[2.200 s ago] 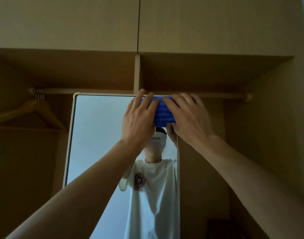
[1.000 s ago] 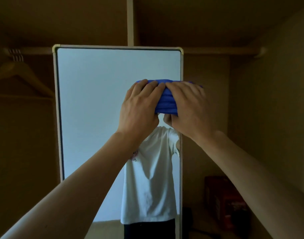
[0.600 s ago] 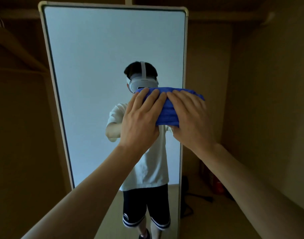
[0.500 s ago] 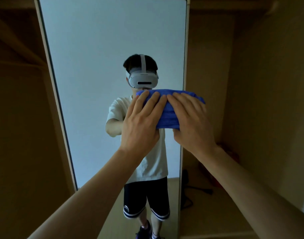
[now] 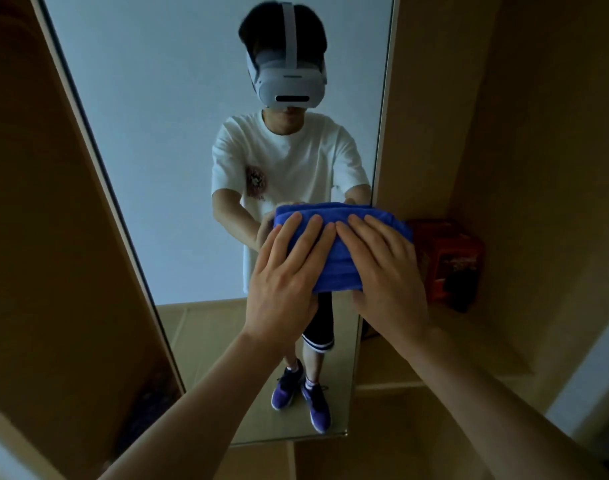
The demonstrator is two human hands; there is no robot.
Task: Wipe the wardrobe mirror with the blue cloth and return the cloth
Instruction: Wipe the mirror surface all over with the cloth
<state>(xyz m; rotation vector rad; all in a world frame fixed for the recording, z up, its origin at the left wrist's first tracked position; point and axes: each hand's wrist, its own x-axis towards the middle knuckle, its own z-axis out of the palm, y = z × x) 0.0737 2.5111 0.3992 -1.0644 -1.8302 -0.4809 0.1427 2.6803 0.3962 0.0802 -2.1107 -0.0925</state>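
Both hands are lying flat and side by side on the folded blue cloth (image 5: 334,247), and I am pressing it against the wardrobe mirror (image 5: 157,140) with them. I am spreading the left hand (image 5: 282,271) over the left part of the pad and the right hand (image 5: 388,271) over the right part. The fingers are straight rather than curled, and the forefingers are nearly touching in the middle. Neither hand is gripping; the cloth is staying in place only because I am pushing it into the glass.

The cloth is sitting against the right side of the mirror. Its right end is lapping over the pale frame (image 5: 382,140) towards the wardrobe panel (image 5: 504,116), near a red box (image 5: 448,261) standing on the wardrobe floor behind. The bottom edge of the mirror is showing well below the hands.

I am judging this to be a downward stroke along the right-hand strip. To do it well, I am aiming for even pressure from both palms, so that the pad is staying flat and no fold is slipping out. I am also planning to carry the stroke right down to the bottom edge. The overhanging end is worth watching, since it could catch on the frame and drag the pad askew. The wide left part of the glass is looking like the next strip, and I am planning to overlap it with this one.
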